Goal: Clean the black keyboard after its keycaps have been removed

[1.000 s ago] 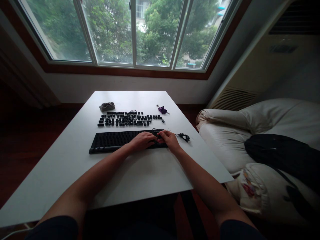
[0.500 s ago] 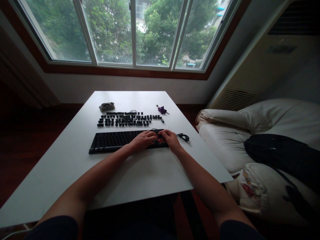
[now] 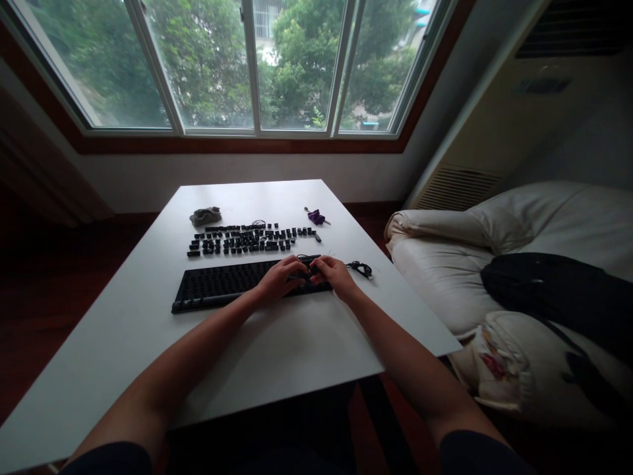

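Note:
A black keyboard (image 3: 217, 284) lies across the white table (image 3: 277, 349), its key area dark and hard to make out. Over its right end my left hand (image 3: 281, 277) has its fingers bent, the tips close to my right hand. With thumb and fingers pinched together, my right hand (image 3: 335, 274) holds what looks like a wire keycap puller (image 3: 330, 253), thin wire ends sticking up. Something small and dark sits between the fingertips of both hands, too small to name. Behind the keyboard, several loose black keycaps (image 3: 247, 241) lie in uneven rows.
A grey crumpled cloth (image 3: 206, 216) lies at the table's back left, a purple bundle (image 3: 315, 216) at the back right. Right of the keyboard is a coiled black cable (image 3: 360, 268). A pale sofa (image 3: 440, 264) with a black bag (image 3: 554, 290) stands to the right.
The camera view has shifted slightly. Both hands stay together over the keyboard's right end, with the left fingers a little more raised and bent.

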`<state>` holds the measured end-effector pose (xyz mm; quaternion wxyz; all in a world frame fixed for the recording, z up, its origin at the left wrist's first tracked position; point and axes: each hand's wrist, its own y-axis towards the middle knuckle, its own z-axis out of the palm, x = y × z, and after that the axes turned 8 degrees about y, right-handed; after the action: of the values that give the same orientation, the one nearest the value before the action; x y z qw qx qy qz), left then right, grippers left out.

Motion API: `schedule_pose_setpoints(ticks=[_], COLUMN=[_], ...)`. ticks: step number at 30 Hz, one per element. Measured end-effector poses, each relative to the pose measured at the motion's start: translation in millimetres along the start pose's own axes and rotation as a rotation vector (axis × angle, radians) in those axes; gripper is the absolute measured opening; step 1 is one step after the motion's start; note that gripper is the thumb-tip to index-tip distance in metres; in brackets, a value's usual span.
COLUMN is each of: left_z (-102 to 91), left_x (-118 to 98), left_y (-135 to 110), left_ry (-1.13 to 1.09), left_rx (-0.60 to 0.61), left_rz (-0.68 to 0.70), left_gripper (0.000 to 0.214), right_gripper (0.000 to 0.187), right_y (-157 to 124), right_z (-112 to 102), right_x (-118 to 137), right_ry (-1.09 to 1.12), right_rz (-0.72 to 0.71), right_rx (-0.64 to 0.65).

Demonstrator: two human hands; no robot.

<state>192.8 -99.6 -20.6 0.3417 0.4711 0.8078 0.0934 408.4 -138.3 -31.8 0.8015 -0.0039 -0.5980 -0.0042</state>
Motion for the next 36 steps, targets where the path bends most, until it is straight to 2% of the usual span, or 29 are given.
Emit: schedule_pose_setpoints(ticks=[5, 9, 14, 17, 20, 25, 30, 36], left_z=[-4.3, -13.0, -25.0, -28.7, -23.1, 2.6, 18.7, 20.1], left_x=[9, 33, 65, 75, 77, 74, 79, 85], left_y=[2, 11, 37, 58, 77, 96, 99, 98], left_ry=[0.108, 0.166, 0.326, 0.417, 0.484, 0.606, 0.700, 0.705], left_rx=[-0.039, -0.103, -0.061, -0.038, 0.011, 0.107, 0.119, 0.125], left_rz=[-0.103, -0.251, -0.387, -0.379, -0.356, -0.294, -0.318, -0.357], left_gripper=[0.017, 0.016, 0.019, 0.021, 0.021, 0.021, 0.019, 0.022], right_gripper=[0.043, 0.042, 0.043, 0.043, 0.043, 0.044, 0.045, 0.044], right_y=[-1, -2, -3, -3, -4, -5, -5, 0], right_z=[-1, -1, -1, 0, 0, -1, -1, -5], right_x=[4, 10, 13, 14, 15, 19, 23, 20], right_ry=[0.015, 0.026, 0.020, 0.016, 0.013, 0.013, 0.011, 0.027], right_rz=[-0.032, -0.051, -0.065, -0.074, -0.081, -0.087, -0.093, -0.113], right_rx=[-0.028, -0.045, -0.046, -0.041, -0.042, -0.051, -0.084, -0.096])
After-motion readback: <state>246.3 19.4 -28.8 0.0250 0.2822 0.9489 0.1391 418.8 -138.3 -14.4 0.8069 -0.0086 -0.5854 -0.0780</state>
